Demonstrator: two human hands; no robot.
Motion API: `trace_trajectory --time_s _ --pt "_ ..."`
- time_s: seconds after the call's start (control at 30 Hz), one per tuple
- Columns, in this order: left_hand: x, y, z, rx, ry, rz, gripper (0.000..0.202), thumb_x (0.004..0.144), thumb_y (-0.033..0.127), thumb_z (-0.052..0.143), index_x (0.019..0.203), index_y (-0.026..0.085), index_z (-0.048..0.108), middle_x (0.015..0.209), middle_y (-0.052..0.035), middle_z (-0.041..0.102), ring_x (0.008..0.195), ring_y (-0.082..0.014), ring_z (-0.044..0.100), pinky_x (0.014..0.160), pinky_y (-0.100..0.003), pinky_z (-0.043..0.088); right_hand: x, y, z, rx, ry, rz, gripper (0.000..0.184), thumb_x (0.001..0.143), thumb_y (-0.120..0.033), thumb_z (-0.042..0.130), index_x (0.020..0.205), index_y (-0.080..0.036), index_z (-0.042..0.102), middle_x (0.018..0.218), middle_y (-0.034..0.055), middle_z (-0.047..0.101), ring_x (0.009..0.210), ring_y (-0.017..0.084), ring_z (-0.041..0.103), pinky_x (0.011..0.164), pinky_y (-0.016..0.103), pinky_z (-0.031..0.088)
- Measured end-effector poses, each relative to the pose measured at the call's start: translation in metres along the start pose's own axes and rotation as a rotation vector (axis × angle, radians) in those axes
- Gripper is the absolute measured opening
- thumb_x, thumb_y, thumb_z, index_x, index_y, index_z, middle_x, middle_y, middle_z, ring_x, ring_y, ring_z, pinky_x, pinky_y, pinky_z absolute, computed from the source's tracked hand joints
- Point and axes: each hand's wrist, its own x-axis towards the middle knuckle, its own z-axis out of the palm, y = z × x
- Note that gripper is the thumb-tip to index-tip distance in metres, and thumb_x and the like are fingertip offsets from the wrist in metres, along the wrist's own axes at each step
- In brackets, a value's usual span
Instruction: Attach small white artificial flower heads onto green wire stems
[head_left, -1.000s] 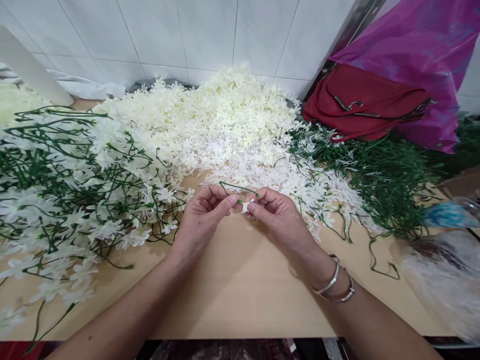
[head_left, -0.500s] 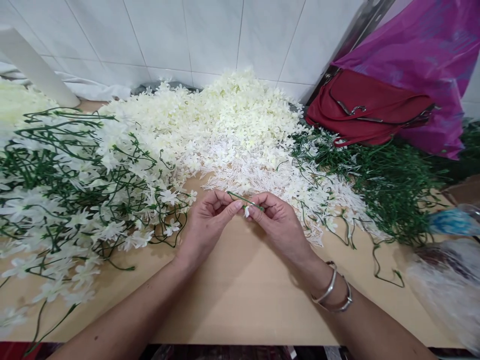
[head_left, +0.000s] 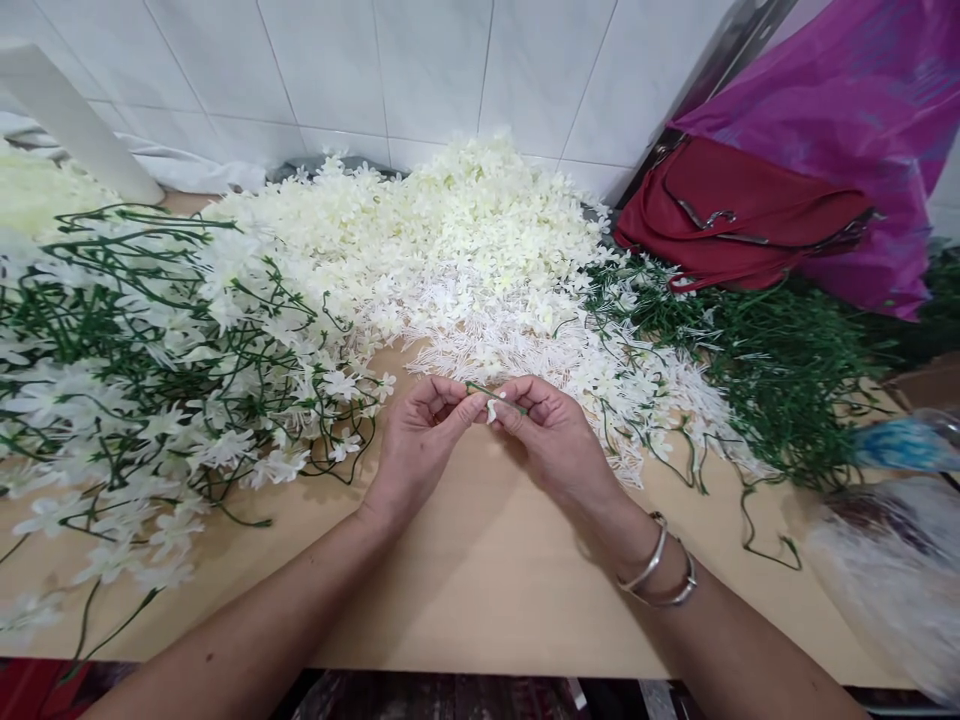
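Note:
Close together over the table, my left hand (head_left: 424, 430) and my right hand (head_left: 559, 435) are both closed in pinches. Between their fingertips runs a short green plastic stem (head_left: 480, 389), with a small white artificial flower (head_left: 492, 411) at the right thumb. My left hand pinches the stem's left part; the right fingers grip its other end beside the flower. Just beyond the hands lie loose white flower pieces (head_left: 480, 345) with thin stalks. To the left is a heap of white flowers on green stems (head_left: 225, 390).
Cream-white blossoms (head_left: 465, 210) are piled against the tiled wall. At right lie green stems (head_left: 795, 370), a red handbag (head_left: 742, 215), a purple plastic bag (head_left: 862, 110) and a clear plastic bag (head_left: 885, 570). A white roll (head_left: 82, 130) leans at the far left.
Both hands have stayed together, their fingertips slightly closer along the stem. The view has shifted a little; the piles look the same.

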Motion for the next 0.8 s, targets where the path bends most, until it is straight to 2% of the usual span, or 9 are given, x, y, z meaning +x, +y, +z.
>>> trace_trajectory --time_s 0.1,0.3,0.43,0.6,0.7,0.8 --pt "0.000 -0.002 -0.001 -0.013 0.008 0.000 0.039 0.073 0.045 0.092 0.074 0.018 0.064 0.071 0.0009 0.073 0.070 -0.0134 0.069 0.073 -0.027 0.056 0.001 -0.002 -0.001 0.061 -0.003 0.018 0.031 0.073 -0.041 0.095 0.087 -0.024 0.073 0.080 -0.0007 0.074 0.077 0.015 0.068 0.079 0.029 0.056" --pt "0.002 -0.003 -0.002 -0.041 0.013 0.000 0.036 0.073 0.041 0.092 0.076 0.019 0.064 0.072 0.0015 0.072 0.070 -0.0131 0.067 0.073 -0.027 0.055 0.001 -0.009 0.000 0.078 0.002 0.060 0.035 0.063 -0.040 0.100 0.082 -0.024 0.075 0.076 -0.0016 0.073 0.074 0.016 0.069 0.078 0.032 0.059" --pt "0.002 -0.002 -0.003 -0.033 -0.009 -0.016 0.038 0.071 0.043 0.093 0.076 0.018 0.064 0.073 0.0009 0.071 0.071 -0.0139 0.067 0.073 -0.028 0.055 0.002 -0.004 -0.001 0.075 -0.003 0.044 0.032 0.065 -0.039 0.099 0.079 -0.023 0.076 0.072 -0.0022 0.073 0.069 0.013 0.066 0.077 0.030 0.057" --pt "0.002 -0.001 -0.005 -0.014 -0.033 -0.019 0.033 0.073 0.038 0.092 0.078 0.018 0.067 0.074 0.0003 0.072 0.070 -0.0124 0.066 0.073 -0.025 0.054 0.002 0.003 -0.005 0.062 -0.007 0.033 0.025 0.072 -0.035 0.096 0.083 -0.023 0.077 0.079 -0.0012 0.076 0.074 0.013 0.067 0.078 0.029 0.055" --pt "0.000 -0.001 -0.004 -0.020 -0.022 -0.033 0.032 0.073 0.036 0.092 0.076 0.018 0.067 0.074 0.0005 0.072 0.070 -0.0122 0.066 0.072 -0.025 0.054 0.002 0.003 -0.005 0.034 -0.022 0.036 0.025 0.074 -0.038 0.094 0.084 -0.023 0.077 0.082 0.0007 0.077 0.080 0.015 0.069 0.082 0.032 0.056" --pt "-0.001 -0.001 -0.003 -0.030 -0.007 -0.035 0.035 0.072 0.041 0.093 0.077 0.018 0.068 0.074 -0.0003 0.074 0.070 -0.0133 0.067 0.073 -0.027 0.055 0.002 0.003 -0.003 0.024 -0.020 0.028 0.028 0.073 -0.041 0.094 0.082 -0.023 0.075 0.078 0.0000 0.075 0.076 0.016 0.069 0.083 0.034 0.058"
